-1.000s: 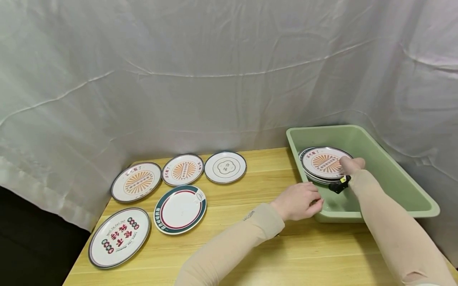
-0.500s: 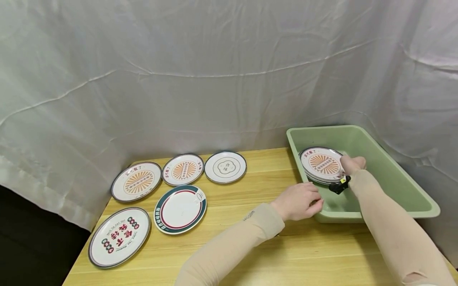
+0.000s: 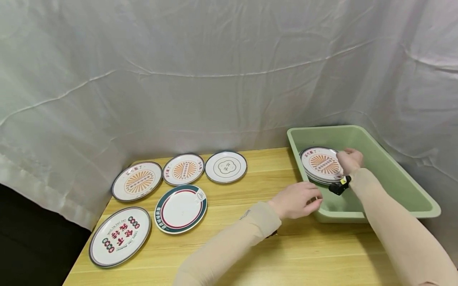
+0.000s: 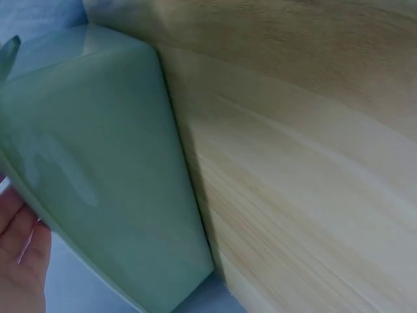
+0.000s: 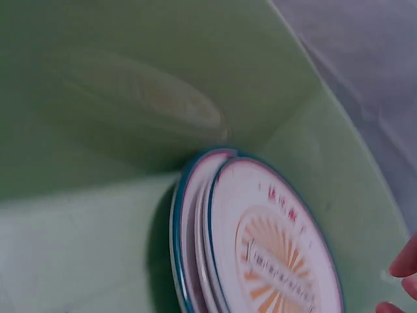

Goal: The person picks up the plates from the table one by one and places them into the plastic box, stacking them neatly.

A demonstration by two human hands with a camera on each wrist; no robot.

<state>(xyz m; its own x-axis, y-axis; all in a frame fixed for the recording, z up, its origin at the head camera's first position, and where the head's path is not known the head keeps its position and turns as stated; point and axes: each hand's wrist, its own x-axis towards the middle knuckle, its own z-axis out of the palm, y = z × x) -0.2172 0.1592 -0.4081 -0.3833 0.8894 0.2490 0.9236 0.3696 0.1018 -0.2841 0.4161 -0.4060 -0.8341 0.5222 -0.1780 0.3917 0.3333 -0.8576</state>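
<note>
The light is bright, soft and even. Small soft shadows sit under the arms on the wooden table [image 3: 229, 246]. The head view is sharp, but its edges look bent. Both wrist views are blurry. The green bin [image 4: 98, 169] has pale shiny patches on its wall.

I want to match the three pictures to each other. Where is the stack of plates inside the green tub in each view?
Head: stack of plates at right of centre, in the green tub, under the right hand.
Left wrist: not in it; only the tub's outer wall.
Right wrist: lower centre.
Shared landmark: the green tub.
</note>
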